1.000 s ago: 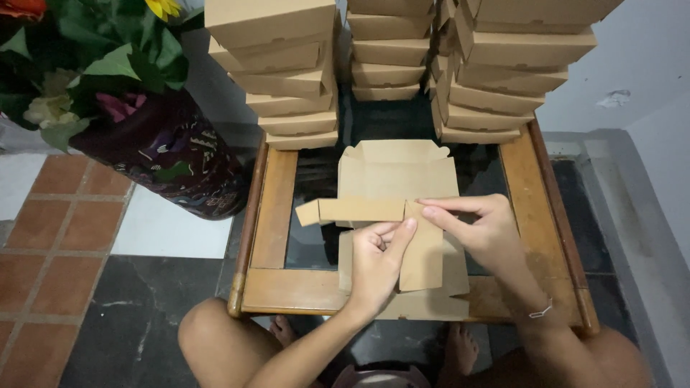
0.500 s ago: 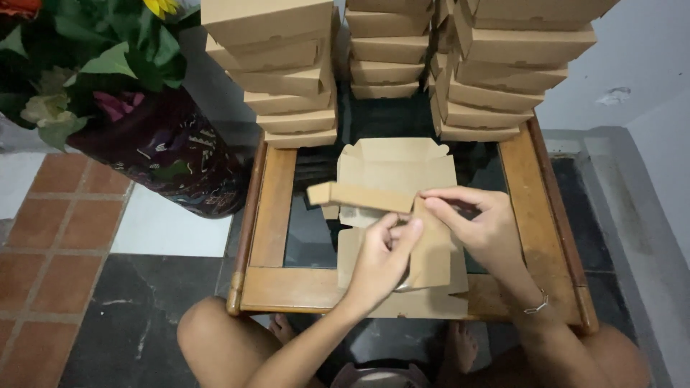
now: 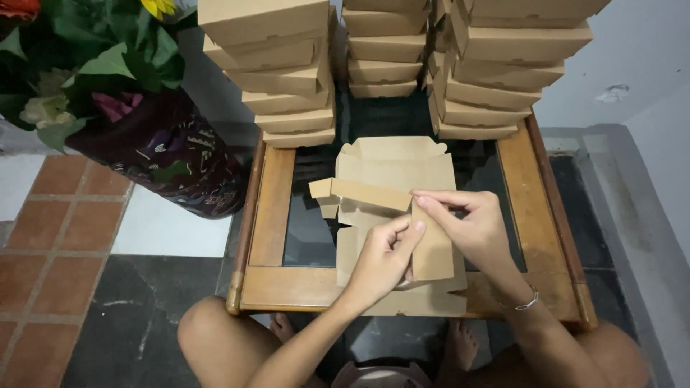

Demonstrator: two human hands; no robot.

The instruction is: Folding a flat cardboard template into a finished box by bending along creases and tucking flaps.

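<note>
Left hand point(image 3: 381, 262) and right hand point(image 3: 471, 230) both have their fingers clamped on a brown cardboard box blank point(image 3: 392, 215), which lies partly unfolded over the near middle of the surface point(image 3: 273, 215), a wood-framed table with dark glass; one side flap is raised between the two hands and the blank's near edge overhangs the front rail. Three stacks of folded boxes point(image 3: 287, 86) crowd the far edge, leaving open glass to either side of the blank. A patterned flower pot point(image 3: 165, 162) stands on the floor just beside the left rail.
</note>
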